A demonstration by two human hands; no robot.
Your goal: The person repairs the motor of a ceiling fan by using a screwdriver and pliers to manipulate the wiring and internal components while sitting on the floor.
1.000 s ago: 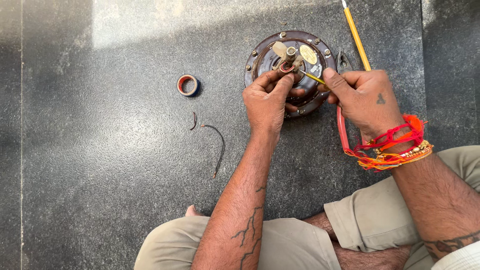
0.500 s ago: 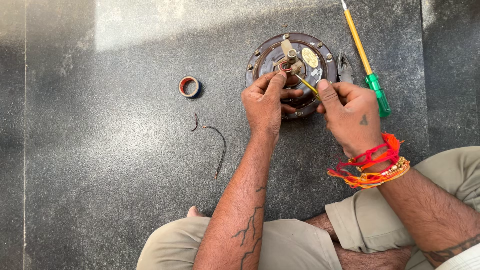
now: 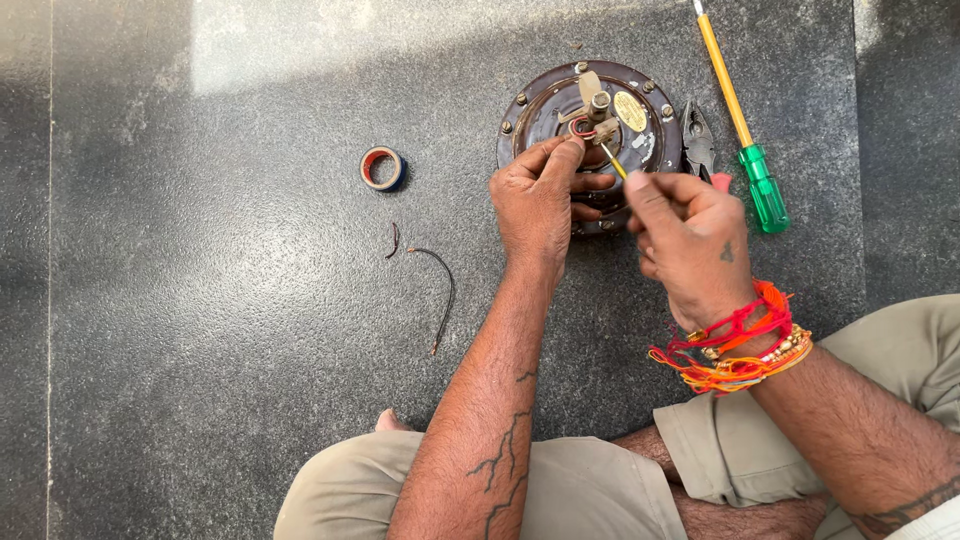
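1. Round dark-brown metal motor housing with bolts around its rim, lying flat on the speckled dark-grey stone floor, at top centre of the view.
2. Left hand resting over the near side of the housing, fingers pinched on a red wire loop beside the central shaft.
3. Right hand just right of the left, clenched around a thin yellow-tipped tool; tip angled up-left toward the shaft. Handle hidden inside the fist.
4. Red, orange and beaded thread bracelets on the right wrist.
5. Grey metal pliers lying just right of the housing, lower part hidden behind the right hand.
6. Long screwdriver with yellow shank and green handle beside the pliers, further right, handle toward the person.
7. Small roll of tape, red inside, dark outside, on the floor left of the housing, well apart from both hands.
8. Short curved piece of dark wire and a smaller scrap below the tape roll.
9. Khaki-trousered legs crossed at the bottom edge.
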